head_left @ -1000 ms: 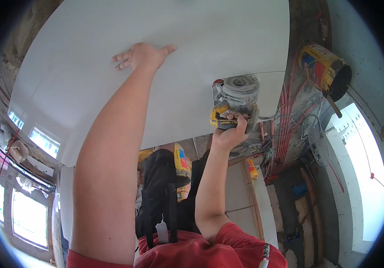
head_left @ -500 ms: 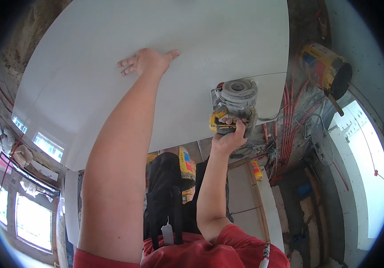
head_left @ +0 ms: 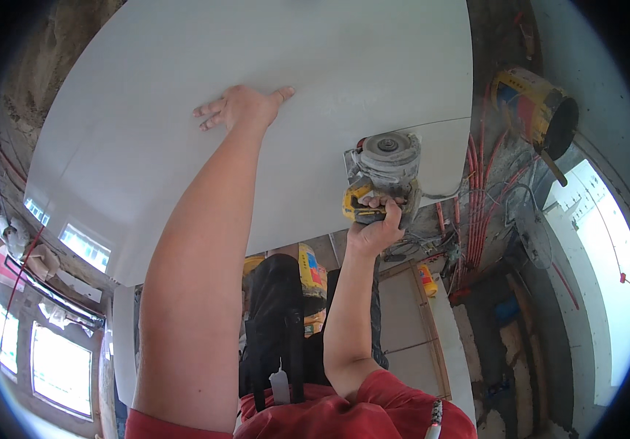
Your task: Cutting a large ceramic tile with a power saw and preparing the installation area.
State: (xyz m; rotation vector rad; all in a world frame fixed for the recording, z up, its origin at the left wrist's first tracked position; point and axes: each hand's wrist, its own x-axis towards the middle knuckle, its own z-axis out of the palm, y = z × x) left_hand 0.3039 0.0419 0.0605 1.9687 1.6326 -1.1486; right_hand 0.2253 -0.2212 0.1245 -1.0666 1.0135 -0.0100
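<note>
A large, pale, glossy slab (head_left: 315,51) stretches out in front of me. My left hand (head_left: 247,108) lies on it with fingers spread and thumb pointing right, holding nothing. Nearer its front right part, my right hand (head_left: 378,230) is wrapped round the yellow handle of a handheld tile saw (head_left: 388,162). The saw's dusty grey body and round housing rest on the slab. From the saw a thin dark line runs right to the slab's edge. The blade is hidden.
Right of the slab are a dirty yellow bucket (head_left: 527,110) and several red pipes (head_left: 480,197). Grey cable runs from near the saw toward the right. Below the slab's front edge stand another yellow bucket (head_left: 312,269) and a small yellow bottle (head_left: 427,281).
The view has shifted slightly. Both hands and the saw keep nearly the same places on the slab, with no clear movement along the line.
</note>
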